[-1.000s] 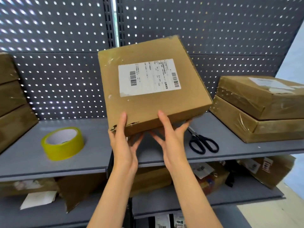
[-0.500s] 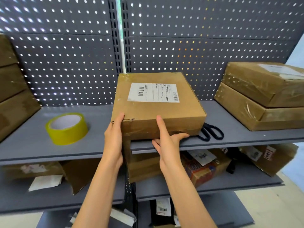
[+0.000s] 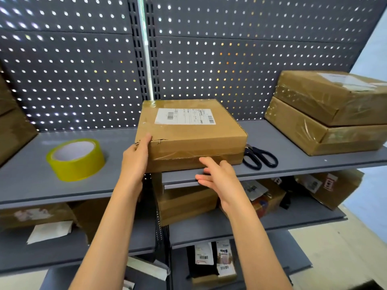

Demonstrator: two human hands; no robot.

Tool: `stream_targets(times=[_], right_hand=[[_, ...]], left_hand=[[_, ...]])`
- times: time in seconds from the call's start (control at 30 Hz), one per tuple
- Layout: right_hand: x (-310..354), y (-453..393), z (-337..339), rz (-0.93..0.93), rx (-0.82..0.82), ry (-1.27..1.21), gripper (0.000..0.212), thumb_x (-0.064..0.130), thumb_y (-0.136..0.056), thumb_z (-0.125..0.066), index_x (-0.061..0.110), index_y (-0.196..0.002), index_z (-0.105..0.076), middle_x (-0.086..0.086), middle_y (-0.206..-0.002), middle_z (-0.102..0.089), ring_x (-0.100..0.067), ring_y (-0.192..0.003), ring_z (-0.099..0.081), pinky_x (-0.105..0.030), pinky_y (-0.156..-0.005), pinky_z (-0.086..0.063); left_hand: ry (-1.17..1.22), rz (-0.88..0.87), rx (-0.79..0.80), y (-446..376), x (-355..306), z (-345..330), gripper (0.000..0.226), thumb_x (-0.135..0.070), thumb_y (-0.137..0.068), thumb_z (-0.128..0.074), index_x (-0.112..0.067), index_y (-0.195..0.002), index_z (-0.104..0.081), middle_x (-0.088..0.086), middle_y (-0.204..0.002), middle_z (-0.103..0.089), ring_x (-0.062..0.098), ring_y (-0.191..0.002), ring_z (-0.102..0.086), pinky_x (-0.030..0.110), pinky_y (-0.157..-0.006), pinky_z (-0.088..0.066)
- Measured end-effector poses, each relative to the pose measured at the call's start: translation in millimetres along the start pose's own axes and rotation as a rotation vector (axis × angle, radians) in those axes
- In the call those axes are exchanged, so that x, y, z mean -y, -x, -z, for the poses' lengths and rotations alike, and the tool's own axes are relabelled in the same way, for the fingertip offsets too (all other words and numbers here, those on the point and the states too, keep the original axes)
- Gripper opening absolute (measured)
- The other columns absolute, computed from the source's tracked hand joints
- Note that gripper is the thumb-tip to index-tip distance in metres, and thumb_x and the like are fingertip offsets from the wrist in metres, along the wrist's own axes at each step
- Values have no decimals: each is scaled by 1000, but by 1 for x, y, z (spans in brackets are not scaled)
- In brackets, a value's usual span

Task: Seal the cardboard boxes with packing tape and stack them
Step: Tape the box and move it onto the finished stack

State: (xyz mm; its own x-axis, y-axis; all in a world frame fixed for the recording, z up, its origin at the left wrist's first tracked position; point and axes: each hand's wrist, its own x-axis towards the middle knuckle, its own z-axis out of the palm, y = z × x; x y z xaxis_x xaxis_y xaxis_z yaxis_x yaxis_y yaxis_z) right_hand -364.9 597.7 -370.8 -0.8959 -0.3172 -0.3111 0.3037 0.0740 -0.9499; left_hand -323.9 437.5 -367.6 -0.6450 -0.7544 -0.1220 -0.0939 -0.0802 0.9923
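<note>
At the far left edge of the grey shelf (image 3: 25, 176) a stack of brown boxes (image 3: 12, 130) is cut off by the frame. Next along, a roll of yellow packing tape (image 3: 75, 160) lies flat on the shelf with its white core facing up, well apart from everything else. Just right of it comes the left hand (image 3: 135, 159), set against the near left corner of the cardboard box (image 3: 188, 139); its fingers (image 3: 146, 139) are nearly straight and press flat on the box's left side, where the top edge is torn, and they are not curled round anything. The box sits flat on the shelf at the middle, in front of the upright post of the perforated back panel (image 3: 73, 70), with a white shipping label (image 3: 185, 116) on its top and clear tape across its front face. The right hand (image 3: 219, 176) is at the box's front lower edge, by the shelf lip, fingers spread and loosely extended; it holds nothing, and whether the fingertips touch the box I cannot tell. Just beside the box's right side lie black scissors (image 3: 259, 158), handles toward the front. Further right, two taped boxes (image 3: 326, 114) stand stacked, the upper one turned slightly askew. The lower shelves (image 3: 230, 227) hold more parcels and labelled packets.
</note>
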Motion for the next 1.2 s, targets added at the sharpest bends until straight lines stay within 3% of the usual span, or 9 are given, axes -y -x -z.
stream_targets(times=[0.1, 0.2, 0.27, 0.37, 0.43, 0.53, 0.73, 0.97, 1.2], right_hand=[[-7, 5, -7, 240, -199, 202, 64, 32, -93, -56, 7, -146, -31, 6, -88, -58, -20, -101, -60, -38, -97, -45], [-7, 14, -21, 621, -336, 384, 33, 24, -92, -59, 20, -124, -59, 8, -89, -57, -10, -85, -56, -24, -82, -46], [1, 11, -32, 790, -278, 506, 28, 23, -91, -60, 21, -119, -62, 7, -102, -56, -6, -94, -50, -16, -82, -37], [17, -8, -47, 983, -149, 785, 38, 24, -92, -61, 17, -129, -58, 3, -123, -55, -11, -119, -42, -23, -99, -31], [25, -22, -50, 1012, -32, 958, 44, 28, -94, -57, 17, -137, -51, 1, -139, -50, -14, -134, -34, -31, -112, -24], [22, -39, -47, 993, 84, 1013, 42, 34, -96, -52, 21, -136, -51, 5, -142, -49, -11, -138, -33, -22, -112, -13], [3, -50, -53, 1103, -49, 788, 31, 33, -89, -58, 22, -117, -67, 3, -122, -66, -13, -122, -54, -3, -98, -12], [9, -47, -48, 1058, 40, 782, 40, 39, -88, -63, 26, -126, -61, 9, -131, -59, -5, -128, -45, -17, -101, -18], [1, -55, -54, 1117, -65, 719, 30, 39, -85, -62, 29, -112, -70, 10, -118, -67, -5, -117, -52, -6, -98, -14]], left_hand=[[-136, -122, -6, -1, 6, 7, 45, -53, -91, -51, -16, -115, -58, 2, -116, -58, 19, -105, -53, 28, -78, -38], [-180, -332, -53, -3, 9, 19, 68, -48, -86, -61, -21, -144, -38, -2, -143, -43, 14, -129, -42, 25, -96, -35], [-262, -544, 21, -5, 9, 30, 69, -45, -83, -65, -28, -143, -38, -9, -145, -40, 7, -133, -36, 27, -104, -31], [-458, -746, 245, -17, 11, 41, 52, -35, -84, -65, -30, -133, -51, -12, -144, -43, 2, -135, -34, 27, -111, -28], [-519, -785, 298, -25, 12, 46, 43, -27, -86, -65, -32, -127, -54, -9, -143, -45, 0, -136, -32, 24, -114, -25], [-500, -778, 322, -30, 14, 49, 40, -27, -86, -62, -36, -124, -53, -11, -139, -49, -3, -136, -31, 18, -113, -23], [-395, -811, 229, -28, 25, 43, 34, -19, -88, -63, -31, -121, -59, -21, -126, -54, -1, -133, -37, 15, -111, -27], [-380, -827, 286, -32, 30, 45, 32, -27, -92, -53, -32, -123, -56, -22, -131, -50, -1, -137, -32, 15, -112, -24], [-333, -897, 165, -32, 35, 39, 27, -20, -91, -58, -25, -117, -61, -17, -122, -58, -4, -130, -40, 15, -108, -30]])
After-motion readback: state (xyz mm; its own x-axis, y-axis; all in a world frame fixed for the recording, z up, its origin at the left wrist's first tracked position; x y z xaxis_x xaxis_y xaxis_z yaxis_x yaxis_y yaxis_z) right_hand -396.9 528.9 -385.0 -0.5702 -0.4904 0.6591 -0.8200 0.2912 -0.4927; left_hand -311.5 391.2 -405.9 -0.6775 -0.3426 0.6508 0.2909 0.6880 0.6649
